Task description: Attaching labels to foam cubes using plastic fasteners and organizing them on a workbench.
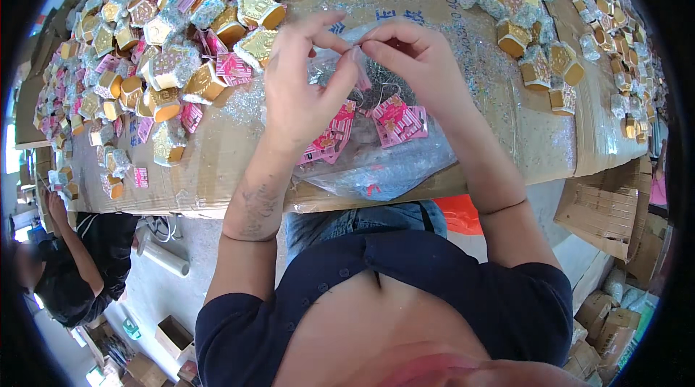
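My left hand [304,79] and my right hand [416,61] meet fingertip to fingertip over the table, thumbs and forefingers pinched. What they grip is too small to make out. Just below the fingertips is a narrow pink piece [363,81], perhaps a hang tag seen edge-on. Beneath my hands lies a clear plastic bag [391,170] on the table's front edge. Pink printed tags [394,119] with thin strings rest on the bag. More pink tags [329,142] are partly hidden by my left wrist.
Gold house-shaped ornaments [166,68] with silvery tinsel trim, some with pink tags, are heaped at left. Others [532,39] lie at right. Glitter covers the cardboard tabletop [224,141]. A person in black [79,264] is at the left edge. An open carton [608,206] stands at right.
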